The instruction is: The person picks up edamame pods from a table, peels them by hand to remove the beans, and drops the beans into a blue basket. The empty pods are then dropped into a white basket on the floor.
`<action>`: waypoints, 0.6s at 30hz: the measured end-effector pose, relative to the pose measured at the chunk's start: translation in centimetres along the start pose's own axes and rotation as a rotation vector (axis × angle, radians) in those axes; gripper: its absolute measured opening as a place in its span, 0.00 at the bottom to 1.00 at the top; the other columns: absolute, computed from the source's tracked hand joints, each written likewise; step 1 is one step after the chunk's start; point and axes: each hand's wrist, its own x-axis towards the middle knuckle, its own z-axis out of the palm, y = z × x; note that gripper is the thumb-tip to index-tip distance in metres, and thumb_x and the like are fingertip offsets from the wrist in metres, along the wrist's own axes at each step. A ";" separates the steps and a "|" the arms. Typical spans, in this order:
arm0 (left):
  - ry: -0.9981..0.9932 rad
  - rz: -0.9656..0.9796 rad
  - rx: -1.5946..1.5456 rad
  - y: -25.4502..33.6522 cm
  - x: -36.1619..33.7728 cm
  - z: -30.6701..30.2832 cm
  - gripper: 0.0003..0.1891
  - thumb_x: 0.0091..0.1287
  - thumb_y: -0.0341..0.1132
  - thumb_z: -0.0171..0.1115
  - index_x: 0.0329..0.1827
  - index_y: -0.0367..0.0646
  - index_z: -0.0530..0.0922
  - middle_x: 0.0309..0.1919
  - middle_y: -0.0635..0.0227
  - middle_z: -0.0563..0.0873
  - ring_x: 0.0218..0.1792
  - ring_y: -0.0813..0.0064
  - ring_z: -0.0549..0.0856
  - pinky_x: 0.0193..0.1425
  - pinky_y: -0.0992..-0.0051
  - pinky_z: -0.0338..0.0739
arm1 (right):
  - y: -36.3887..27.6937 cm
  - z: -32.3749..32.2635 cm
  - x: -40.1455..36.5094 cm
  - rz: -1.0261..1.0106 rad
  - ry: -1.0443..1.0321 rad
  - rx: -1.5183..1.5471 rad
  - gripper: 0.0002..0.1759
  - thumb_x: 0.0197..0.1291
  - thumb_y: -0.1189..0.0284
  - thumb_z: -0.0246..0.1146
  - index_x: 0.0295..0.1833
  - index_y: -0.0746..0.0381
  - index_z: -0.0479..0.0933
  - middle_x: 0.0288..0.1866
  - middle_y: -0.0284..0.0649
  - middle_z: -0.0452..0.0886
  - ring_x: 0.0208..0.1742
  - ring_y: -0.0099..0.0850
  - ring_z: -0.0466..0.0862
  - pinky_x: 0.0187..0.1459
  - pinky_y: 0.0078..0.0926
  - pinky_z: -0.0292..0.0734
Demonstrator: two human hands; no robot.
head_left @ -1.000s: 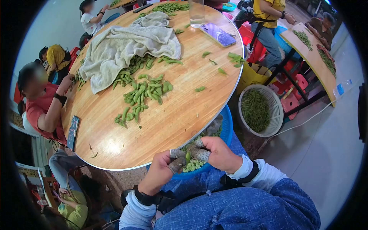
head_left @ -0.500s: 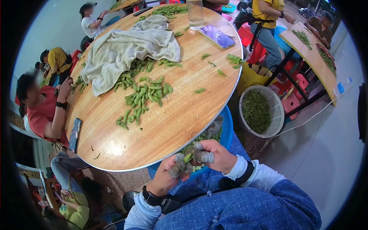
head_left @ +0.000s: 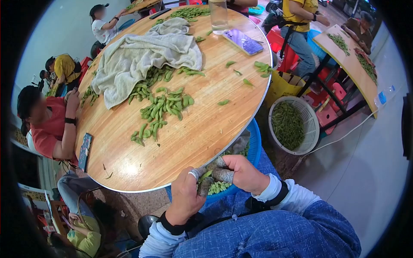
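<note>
A green bean pod (head_left: 205,176) is pinched between the taped thumb and fingers of my left hand (head_left: 187,193). My right hand (head_left: 243,174), with grey wrapping on its thumb and finger, is closed close beside it; what it grips, if anything, is hidden. Both hands are over a blue basin (head_left: 254,146) at the table's near edge. Shelled green beans (head_left: 218,187) show inside the basin below them. On the round wooden table (head_left: 193,129) lies a pile of pods (head_left: 165,105), partly under a grey towel (head_left: 146,56).
A purple phone (head_left: 243,41) and a clear cup (head_left: 218,17) stand toward the table's far side. A white basket (head_left: 307,124) of pods is on the floor at right. A person in red (head_left: 51,124) sits at left; a patterned box (head_left: 85,151) lies nearby.
My left hand has turned and risen slightly, and the pod has shifted left with it. My right hand has moved slightly. The person in red has lowered a hand a little.
</note>
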 end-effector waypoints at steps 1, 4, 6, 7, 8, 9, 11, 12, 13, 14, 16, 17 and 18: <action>-0.019 -0.018 -0.016 0.1 0.0 -0.2 0.09 0.50 0.29 0.62 0.33 0.36 0.73 0.24 0.54 0.77 0.27 0.54 0.78 0.28 0.67 0.71 | -0.2 0.1 0.0 -0.050 -0.001 -0.080 0.09 0.56 0.80 0.55 0.43 0.68 0.74 0.36 0.32 0.78 0.38 0.17 0.72 0.41 0.17 0.69; -0.061 -0.097 -0.159 -0.1 -0.2 -0.3 0.09 0.53 0.29 0.61 0.34 0.35 0.74 0.24 0.56 0.77 0.27 0.59 0.78 0.29 0.70 0.71 | -0.2 -0.1 0.0 -0.152 -0.019 -0.283 0.09 0.55 0.81 0.56 0.43 0.68 0.73 0.35 0.34 0.78 0.38 0.17 0.72 0.41 0.18 0.69; -0.089 -0.187 -0.337 -0.7 -0.5 0.0 0.09 0.56 0.30 0.59 0.36 0.35 0.74 0.24 0.60 0.77 0.26 0.65 0.78 0.30 0.72 0.70 | -0.3 -0.2 0.0 -0.201 -0.038 -0.362 0.09 0.54 0.81 0.57 0.42 0.69 0.73 0.35 0.35 0.79 0.38 0.18 0.72 0.41 0.19 0.69; -0.104 -0.249 -0.452 -0.8 -0.4 0.1 0.09 0.58 0.31 0.58 0.37 0.35 0.74 0.24 0.63 0.77 0.26 0.69 0.77 0.30 0.73 0.70 | -0.5 -0.2 0.1 -0.224 -0.051 -0.379 0.09 0.54 0.81 0.57 0.42 0.69 0.73 0.35 0.36 0.79 0.38 0.18 0.72 0.41 0.19 0.69; -0.120 -0.312 -0.566 -0.8 -0.3 0.2 0.09 0.60 0.32 0.56 0.39 0.34 0.74 0.24 0.66 0.77 0.26 0.73 0.76 0.31 0.75 0.70 | -0.6 -0.3 0.2 -0.246 -0.064 -0.395 0.09 0.54 0.80 0.57 0.42 0.69 0.73 0.35 0.37 0.79 0.38 0.18 0.73 0.41 0.20 0.69; -0.127 -0.396 -0.714 -0.8 -0.4 0.3 0.09 0.61 0.34 0.56 0.37 0.36 0.74 0.24 0.70 0.77 0.25 0.77 0.74 0.29 0.78 0.67 | -0.7 -0.6 0.4 -0.280 -0.098 -0.449 0.09 0.54 0.80 0.57 0.42 0.69 0.73 0.35 0.37 0.79 0.37 0.18 0.73 0.41 0.20 0.69; -0.141 -0.564 -1.009 -0.1 0.0 0.1 0.10 0.63 0.38 0.54 0.35 0.40 0.74 0.24 0.76 0.75 0.23 0.86 0.69 0.27 0.84 0.62 | -0.4 -1.5 0.8 -0.348 -0.167 -0.556 0.09 0.54 0.79 0.58 0.42 0.69 0.73 0.34 0.36 0.79 0.37 0.19 0.74 0.41 0.20 0.70; -0.169 -0.616 -1.053 -0.1 0.1 0.0 0.10 0.63 0.39 0.54 0.35 0.40 0.74 0.24 0.76 0.75 0.23 0.87 0.68 0.27 0.85 0.61 | -0.3 -1.8 1.0 -0.307 -0.188 -0.445 0.09 0.55 0.79 0.58 0.42 0.69 0.74 0.34 0.35 0.79 0.37 0.19 0.74 0.42 0.20 0.70; -0.196 -0.669 -1.096 0.0 0.1 -0.1 0.10 0.63 0.40 0.53 0.36 0.41 0.74 0.24 0.75 0.75 0.23 0.87 0.67 0.26 0.85 0.59 | -0.1 -2.0 1.2 -0.266 -0.208 -0.334 0.09 0.55 0.78 0.58 0.42 0.69 0.74 0.35 0.35 0.79 0.37 0.20 0.75 0.42 0.20 0.70; -0.223 -0.722 -1.140 -0.1 0.1 -0.2 0.11 0.63 0.40 0.53 0.36 0.41 0.74 0.24 0.75 0.75 0.22 0.88 0.66 0.26 0.86 0.58 | 0.0 -2.1 1.3 -0.224 -0.228 -0.224 0.09 0.55 0.78 0.58 0.42 0.69 0.74 0.35 0.35 0.79 0.37 0.20 0.75 0.43 0.20 0.70; -0.264 -0.559 -0.966 -1.0 -0.4 -0.1 0.10 0.64 0.35 0.53 0.42 0.37 0.73 0.28 0.73 0.77 0.29 0.83 0.72 0.33 0.81 0.66 | 0.0 -2.1 1.3 -0.113 -0.223 -0.120 0.09 0.56 0.78 0.58 0.43 0.69 0.74 0.37 0.34 0.79 0.39 0.19 0.75 0.44 0.19 0.70; -0.283 -0.478 -0.879 -1.3 -0.6 -0.1 0.11 0.64 0.33 0.52 0.44 0.35 0.73 0.30 0.72 0.79 0.32 0.80 0.75 0.36 0.78 0.70 | 0.0 -2.2 1.2 -0.058 -0.219 -0.069 0.09 0.57 0.77 0.57 0.43 0.69 0.74 0.38 0.33 0.79 0.39 0.19 0.75 0.44 0.19 0.70; -0.240 -0.392 -0.765 -1.2 -0.5 0.0 0.10 0.63 0.32 0.54 0.42 0.36 0.73 0.29 0.71 0.78 0.30 0.78 0.76 0.34 0.78 0.70 | 0.0 -2.4 1.1 -0.030 -0.191 -0.057 0.09 0.57 0.78 0.57 0.44 0.69 0.74 0.39 0.33 0.79 0.40 0.18 0.75 0.45 0.18 0.70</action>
